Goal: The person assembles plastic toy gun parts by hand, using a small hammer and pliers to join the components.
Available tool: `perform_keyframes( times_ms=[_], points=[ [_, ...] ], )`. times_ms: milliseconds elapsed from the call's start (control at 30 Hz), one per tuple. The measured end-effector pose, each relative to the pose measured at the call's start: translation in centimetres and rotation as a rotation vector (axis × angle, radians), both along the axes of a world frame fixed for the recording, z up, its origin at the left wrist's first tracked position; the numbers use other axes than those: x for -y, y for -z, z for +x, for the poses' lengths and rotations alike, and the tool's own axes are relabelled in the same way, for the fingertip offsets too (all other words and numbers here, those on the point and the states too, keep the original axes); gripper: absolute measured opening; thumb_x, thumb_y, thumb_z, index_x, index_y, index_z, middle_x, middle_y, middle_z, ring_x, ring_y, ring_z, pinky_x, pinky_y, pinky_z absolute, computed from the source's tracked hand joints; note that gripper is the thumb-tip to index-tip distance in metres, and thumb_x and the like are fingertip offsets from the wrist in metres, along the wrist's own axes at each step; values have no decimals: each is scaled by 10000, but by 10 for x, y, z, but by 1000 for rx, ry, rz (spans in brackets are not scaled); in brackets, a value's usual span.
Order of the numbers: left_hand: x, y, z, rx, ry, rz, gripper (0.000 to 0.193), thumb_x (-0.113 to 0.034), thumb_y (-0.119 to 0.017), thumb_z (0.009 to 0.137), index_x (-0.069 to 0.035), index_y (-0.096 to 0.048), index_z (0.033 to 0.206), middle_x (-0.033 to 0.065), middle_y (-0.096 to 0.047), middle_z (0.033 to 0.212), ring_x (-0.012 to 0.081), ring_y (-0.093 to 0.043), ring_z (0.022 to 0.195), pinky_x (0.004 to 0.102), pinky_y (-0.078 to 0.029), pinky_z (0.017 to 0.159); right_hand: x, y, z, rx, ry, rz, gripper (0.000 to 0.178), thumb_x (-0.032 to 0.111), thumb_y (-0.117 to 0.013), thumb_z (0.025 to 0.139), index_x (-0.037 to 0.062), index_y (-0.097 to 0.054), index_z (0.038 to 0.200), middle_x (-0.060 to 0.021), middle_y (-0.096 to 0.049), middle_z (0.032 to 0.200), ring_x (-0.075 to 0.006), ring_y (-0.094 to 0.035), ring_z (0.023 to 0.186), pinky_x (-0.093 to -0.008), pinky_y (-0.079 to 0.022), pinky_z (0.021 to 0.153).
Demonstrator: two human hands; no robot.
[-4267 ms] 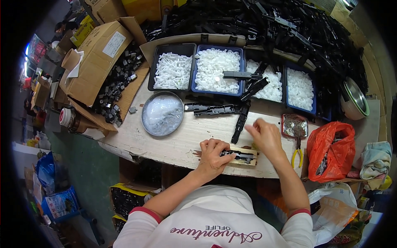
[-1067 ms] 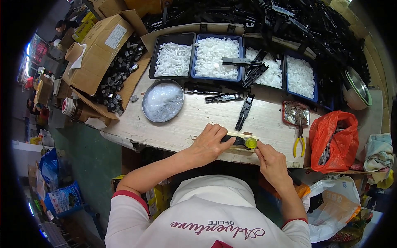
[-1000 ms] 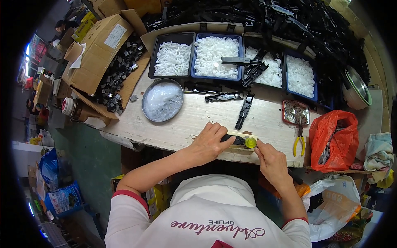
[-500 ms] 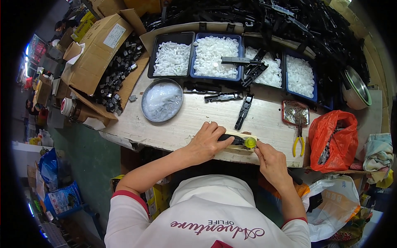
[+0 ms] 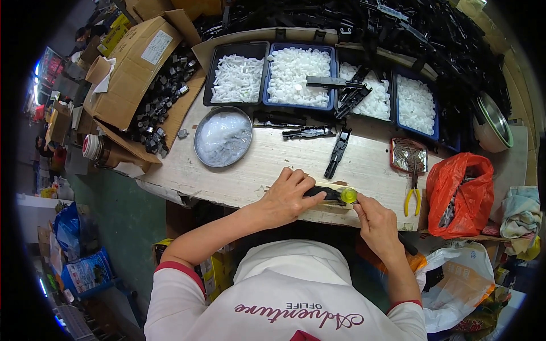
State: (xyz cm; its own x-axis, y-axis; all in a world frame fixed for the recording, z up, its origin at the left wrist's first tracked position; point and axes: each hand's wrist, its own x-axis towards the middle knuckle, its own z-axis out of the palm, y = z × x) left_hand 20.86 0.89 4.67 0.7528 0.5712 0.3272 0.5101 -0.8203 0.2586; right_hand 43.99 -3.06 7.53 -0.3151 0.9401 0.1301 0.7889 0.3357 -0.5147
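My left hand is closed on a long black part, pressing it against a pale strip at the front edge of the workbench. To its right, my right hand is wrapped round the handle of a mallet. The mallet's round yellow-green head sits over the right end of the black part; whether they touch I cannot tell. Beyond my hands lie loose black slide-like parts, one of them crosswise. A round metal dish holds whitish, greasy-looking stuff.
Trays of small white plastic pieces line the back, with black parts across them. Black parts pile up behind. A cardboard box spills dark blocks at left. Yellow-handled pliers, a pin dish and a red bag stand right.
The whole view has shifted slightly. The mallet head and my right hand sit a little farther right and higher relative to the black part; my left hand keeps its hold.
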Motion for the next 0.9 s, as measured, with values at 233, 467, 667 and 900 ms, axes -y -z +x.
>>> perform_keyframes(
  times_ms=[233,467,667,900],
  points=[
    [0,3,0,-55,-16,-32,519,-21,-655,584,-135,-558,1081,104,-488,974,240,-453,903,364,-316,738,0,0,1,4,-1,-19,180,132,-530,837,43,-539,993,-126,-581,757,-311,-572,593,-392,-453,505],
    [1,-11,-2,-145,-23,-58,412,-42,-578,699,-122,-570,1104,93,-471,903,228,-426,870,346,-312,717,2,1,0,12,-12,-16,184,131,-533,833,47,-537,997,-124,-574,747,-312,-568,589,-400,-450,503],
    [3,-11,-3,-226,-31,-67,436,-29,-537,735,-143,-551,1156,99,-456,895,235,-415,867,341,-314,726,4,-27,-3,78,-2,68,187,132,-538,827,49,-533,995,-123,-550,703,-302,-566,576,-378,-445,477],
    [4,-8,1,-271,-52,24,466,-56,-553,718,-175,-524,1168,140,-469,1034,242,-437,919,344,-322,716,0,-11,-12,246,-11,22,142,145,-547,815,52,-528,920,-100,-530,639,-288,-544,491,-377,-432,430]
  ],
)
